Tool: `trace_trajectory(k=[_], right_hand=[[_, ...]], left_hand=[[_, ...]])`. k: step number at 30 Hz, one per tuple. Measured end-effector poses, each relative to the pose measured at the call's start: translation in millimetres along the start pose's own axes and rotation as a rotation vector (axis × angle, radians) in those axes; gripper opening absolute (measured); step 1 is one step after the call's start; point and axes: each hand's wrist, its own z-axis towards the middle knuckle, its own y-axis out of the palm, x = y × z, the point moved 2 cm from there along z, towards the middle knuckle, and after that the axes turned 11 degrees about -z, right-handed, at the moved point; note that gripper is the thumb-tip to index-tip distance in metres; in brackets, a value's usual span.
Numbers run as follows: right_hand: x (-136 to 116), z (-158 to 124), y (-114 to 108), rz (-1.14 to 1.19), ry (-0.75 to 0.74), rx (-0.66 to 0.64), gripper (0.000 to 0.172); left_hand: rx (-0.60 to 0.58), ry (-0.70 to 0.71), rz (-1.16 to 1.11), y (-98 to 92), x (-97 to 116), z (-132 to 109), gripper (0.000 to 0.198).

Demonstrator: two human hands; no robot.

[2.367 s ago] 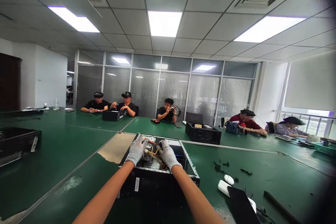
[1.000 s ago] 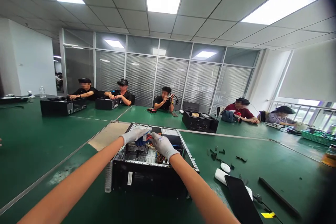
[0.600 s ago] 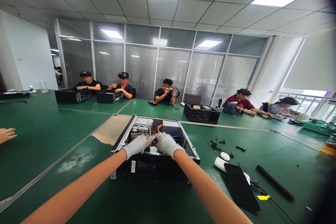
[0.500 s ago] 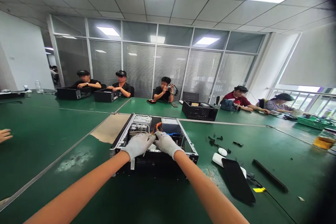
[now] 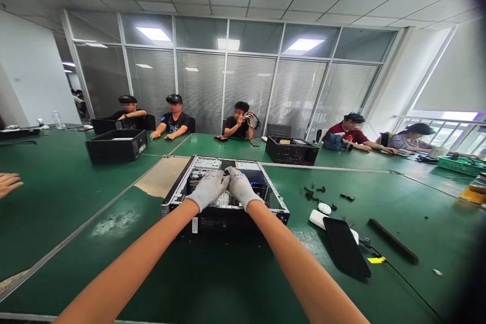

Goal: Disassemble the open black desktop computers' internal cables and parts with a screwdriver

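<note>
An open black desktop computer case [image 5: 279,208] lies flat on the green table [image 5: 76,197] in front of me. Both my hands wear light grey gloves and reach down into its middle. My left hand [image 5: 208,190] and my right hand [image 5: 239,187] sit side by side, fingertips meeting over the parts inside. Their fingers are curled together on something I cannot make out. A silver drive cage and a blue part show behind the hands.
A black phone [image 5: 346,253], a white object [image 5: 317,218], small black pieces [image 5: 315,195] and a black strip [image 5: 393,248] lie right of the case. Other black cases [image 5: 116,146] [image 5: 291,151] stand farther off. Several people sit along the far side. Another person's hand [image 5: 9,182] rests at the left edge.
My hands have shifted deeper toward the case's middle and stay close together. The coloured wires seen earlier are now hidden beneath them. A black case has come nearer on the left.
</note>
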Motion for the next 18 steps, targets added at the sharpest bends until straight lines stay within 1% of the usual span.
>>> trace_trajectory(k=[7, 10, 12, 14, 15, 16, 18], right_hand=[[2, 9, -1, -0.083, -0.025, 0.032, 0.034], [1, 9, 0, -0.082, 0.011, 0.033, 0.035], [2, 9, -1, -0.086, 0.036, 0.018, 0.035], [3, 12, -4, -0.114, 0.029, -0.011, 0.035], [4, 14, -6, -0.142, 0.003, -0.025, 0.034], [5, 17, -8, -0.174, -0.037, -0.037, 0.033], [7, 24, -11, -0.23, -0.125, -0.038, 0.03]], left_hand=[[0.034, -0.052, -0.043, -7.9, 5, 8, 0.044], [0.033, -0.088, -0.046, -5.8, 2, 10, 0.05], [0.005, -0.099, -0.03, -2.5, -3, 11, 0.05], [-0.053, -0.069, 0.016, -0.7, -10, 12, 0.046], [-0.088, -0.034, 0.045, -0.9, -13, 13, 0.044], [-0.125, 0.008, 0.071, -2.0, -16, 15, 0.042], [-0.142, 0.071, 0.083, -6.9, -24, 22, 0.039]])
